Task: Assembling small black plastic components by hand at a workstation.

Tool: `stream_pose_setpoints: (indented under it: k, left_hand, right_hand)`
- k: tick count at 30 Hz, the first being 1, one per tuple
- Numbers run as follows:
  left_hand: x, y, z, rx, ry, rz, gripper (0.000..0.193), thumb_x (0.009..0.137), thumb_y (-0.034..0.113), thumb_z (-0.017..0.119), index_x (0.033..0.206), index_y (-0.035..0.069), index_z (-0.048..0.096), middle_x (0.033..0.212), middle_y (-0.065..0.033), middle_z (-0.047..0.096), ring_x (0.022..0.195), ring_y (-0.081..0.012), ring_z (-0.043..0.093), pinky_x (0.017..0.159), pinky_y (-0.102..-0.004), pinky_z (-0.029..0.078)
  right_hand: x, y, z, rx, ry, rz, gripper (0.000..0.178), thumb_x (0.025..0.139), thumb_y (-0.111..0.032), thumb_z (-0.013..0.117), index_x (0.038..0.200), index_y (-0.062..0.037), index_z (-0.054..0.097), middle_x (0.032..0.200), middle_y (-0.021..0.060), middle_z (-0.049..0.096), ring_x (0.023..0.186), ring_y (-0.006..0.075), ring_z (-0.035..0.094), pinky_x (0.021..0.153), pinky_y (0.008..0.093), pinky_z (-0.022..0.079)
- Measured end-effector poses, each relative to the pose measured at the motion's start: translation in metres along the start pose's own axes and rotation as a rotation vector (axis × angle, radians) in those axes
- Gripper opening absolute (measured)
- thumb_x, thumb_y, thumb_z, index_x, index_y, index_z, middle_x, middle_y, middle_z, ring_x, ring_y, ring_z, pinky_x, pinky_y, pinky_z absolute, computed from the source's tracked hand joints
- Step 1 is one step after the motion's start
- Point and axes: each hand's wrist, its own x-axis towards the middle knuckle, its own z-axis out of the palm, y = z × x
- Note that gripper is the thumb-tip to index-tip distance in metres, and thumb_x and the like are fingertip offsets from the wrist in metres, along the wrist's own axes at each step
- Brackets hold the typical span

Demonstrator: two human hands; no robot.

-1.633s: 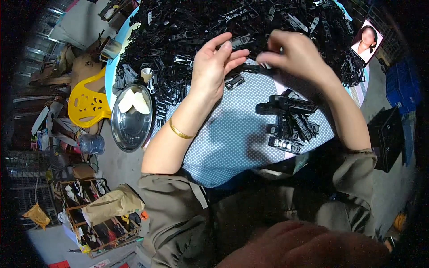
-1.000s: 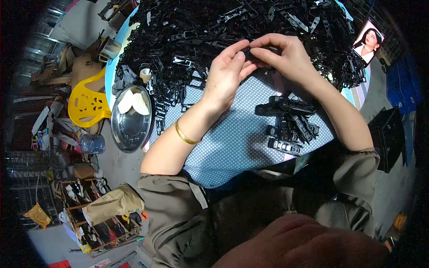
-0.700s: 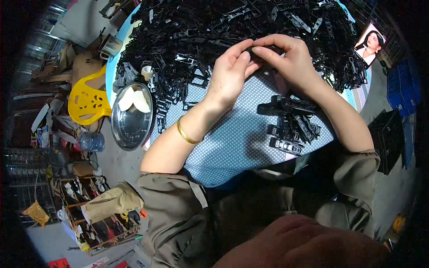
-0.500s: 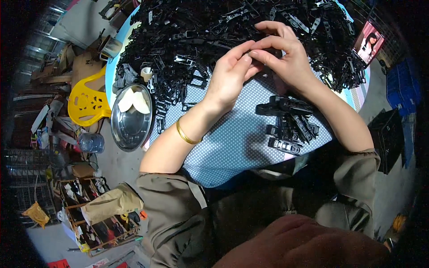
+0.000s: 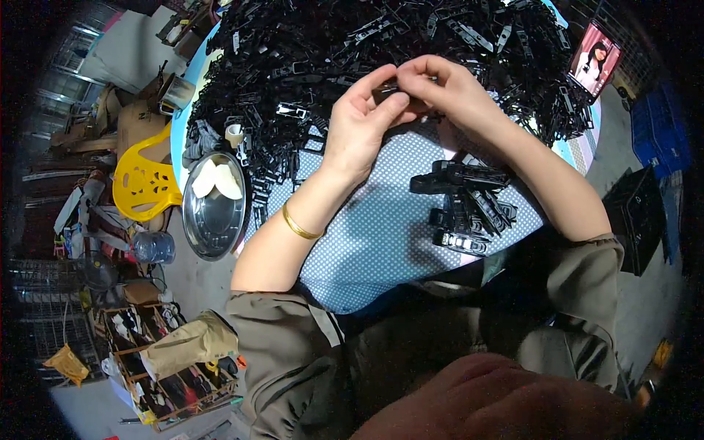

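My left hand (image 5: 357,125), a gold bangle on its wrist, is raised over the near edge of a large heap of black plastic clip-like parts (image 5: 323,44). Its thumb and fingers are closed in a pinch. Right beside it, my right hand (image 5: 449,92) also pinches, and the fingertips of both hands meet. Whatever they hold is hidden between the fingers and too dark against the heap to name. Below my right wrist, a smaller stack of long black parts (image 5: 469,202) lies on the dotted blue-grey cloth (image 5: 359,227).
Left of the heap stand an oval metal tray (image 5: 213,227) with white pieces on it and a small roll of tape (image 5: 234,133). A screen (image 5: 595,62) leans at the table's right edge. A yellow plastic chair (image 5: 143,180) and a cluttered rack (image 5: 169,367) are at the left.
Both hands have shifted slightly left in view, and the right hand's raised fingers have curled in toward the left fingertips. The view has tilted a little; the small stack looks unchanged.
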Motion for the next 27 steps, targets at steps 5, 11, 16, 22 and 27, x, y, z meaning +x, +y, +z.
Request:
stream_pose_setpoints:
  k: [5, 11, 16, 22, 27]
  left_hand:
    - [0.003, 0.004, -0.005, -0.059, 0.053, -0.010, 0.045, 0.085, 0.003, 0.053, 0.125, -0.006, 0.036, 0.100, -0.0123, 0.058, 0.078, -0.0141, 0.061, 0.073, -0.0236, 0.052]
    - [-0.002, 0.017, -0.002, -0.039, -0.032, 0.049, 0.045, 0.085, 0.004, 0.054, 0.125, -0.004, 0.037, 0.096, -0.0096, 0.059, 0.081, -0.0127, 0.059, 0.078, -0.0244, 0.049]
    - [-0.017, 0.017, 0.019, 0.406, -0.237, 0.238, 0.040, 0.084, 0.009, 0.053, 0.122, 0.000, 0.044, 0.109, -0.0114, 0.055, 0.104, -0.0210, 0.052, 0.090, -0.0324, 0.042]
    - [-0.033, -0.005, 0.036, 0.847, -0.585, 0.641, 0.037, 0.075, -0.006, 0.053, 0.111, 0.002, 0.054, 0.117, -0.0146, 0.052, 0.114, -0.0335, 0.046, 0.095, -0.0387, 0.040]
    - [-0.034, -0.007, 0.031, 0.794, -0.662, 0.676, 0.042, 0.071, -0.002, 0.058, 0.112, 0.004, 0.055, 0.122, -0.0180, 0.048, 0.118, -0.0366, 0.040, 0.097, -0.0422, 0.037]
  right_hand:
    - [0.001, -0.003, -0.015, -0.116, -0.165, -0.063, 0.034, 0.081, -0.020, 0.061, 0.109, -0.0015, 0.057, 0.090, 0.0077, 0.063, 0.081, 0.0116, 0.060, 0.073, 0.0245, 0.049]
    - [-0.001, -0.011, -0.021, -0.113, -0.176, -0.191, 0.032, 0.081, -0.019, 0.060, 0.109, -0.0022, 0.058, 0.089, 0.0075, 0.064, 0.079, 0.0116, 0.061, 0.072, 0.0240, 0.049]
    - [0.018, -0.014, -0.066, -0.043, 0.118, -0.171, 0.030, 0.086, -0.026, 0.056, 0.106, -0.0042, 0.061, 0.087, 0.0032, 0.063, 0.073, 0.0069, 0.058, 0.066, 0.0188, 0.045]
    - [0.053, 0.022, -0.102, -0.961, 0.416, -0.274, 0.025, 0.080, -0.022, 0.061, 0.100, -0.0069, 0.063, 0.090, 0.0113, 0.065, 0.081, 0.0212, 0.064, 0.072, 0.0304, 0.049]
    - [0.080, -0.007, -0.048, -1.164, 0.371, -0.198, 0.025, 0.075, -0.024, 0.064, 0.092, -0.0046, 0.063, 0.084, 0.0125, 0.064, 0.079, 0.0243, 0.061, 0.070, 0.0336, 0.048]
